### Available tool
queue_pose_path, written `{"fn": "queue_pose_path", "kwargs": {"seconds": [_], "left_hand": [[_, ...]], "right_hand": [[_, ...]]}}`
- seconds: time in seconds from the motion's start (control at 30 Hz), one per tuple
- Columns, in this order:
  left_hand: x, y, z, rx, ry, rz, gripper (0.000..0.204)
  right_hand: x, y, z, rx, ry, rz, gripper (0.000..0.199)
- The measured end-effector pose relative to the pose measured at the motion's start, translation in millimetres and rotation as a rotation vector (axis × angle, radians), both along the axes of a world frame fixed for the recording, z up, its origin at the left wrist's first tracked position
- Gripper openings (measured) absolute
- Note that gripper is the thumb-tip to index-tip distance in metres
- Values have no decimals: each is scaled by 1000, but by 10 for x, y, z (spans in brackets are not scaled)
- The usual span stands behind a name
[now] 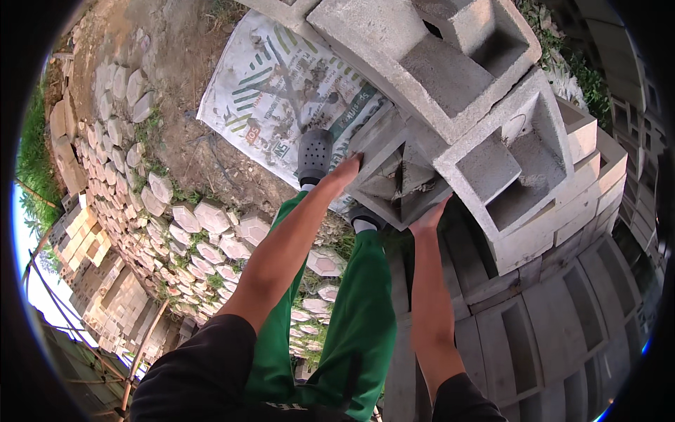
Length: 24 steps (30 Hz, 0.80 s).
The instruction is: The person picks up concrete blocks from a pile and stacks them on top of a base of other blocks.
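Low in front of my feet, a grey hollow concrete block [383, 186] lies between my two hands, its open cells facing up. My left hand [347, 171] grips its left side, fingers bent over the edge. At the lower right corner my right hand [427, 216] holds the other side, its fingertips partly hidden by the block. The block sits tilted against a stack of larger blocks; whether it still rests on something underneath cannot be seen. Close on the right stands another hollow block [455, 163] with deep cells, touching neither hand.
Large hollow blocks [394, 53] are stacked at the upper right, with more rows [534, 316] at the lower right. A printed white sack [242, 77] lies on the dirt beyond my grey clog [316, 151]. Hexagonal pavers [211, 216] cover the ground at left.
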<state>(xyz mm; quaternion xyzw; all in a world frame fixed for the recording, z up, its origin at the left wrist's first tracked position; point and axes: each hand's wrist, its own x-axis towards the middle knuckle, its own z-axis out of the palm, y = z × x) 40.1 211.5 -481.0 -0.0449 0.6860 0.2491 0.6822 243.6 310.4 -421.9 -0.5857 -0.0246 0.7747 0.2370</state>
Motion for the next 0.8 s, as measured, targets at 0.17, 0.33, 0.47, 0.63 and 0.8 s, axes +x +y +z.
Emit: {"fn": "queue_pose_path", "kwargs": {"seconds": [0.17,0.33,0.47,0.63,0.8], "left_hand": [[-64,-15,42,123,156,-263,63],[-147,-79,-137,277,-35,-107,61],[-148,-51,-242,195,-133,-8,65],[-210,14,-22,-80,-25,-66,69],[77,140,777,177,391,-132,59]], "right_hand": [[-19,9,-22,38,67,40,77],[41,-8,-52,-4,103,4,74],[64,31,-81,-64,96,44,78],[-22,12,-28,-126,90,53,91],[135,-111,268,-197,-318,172,99]]}}
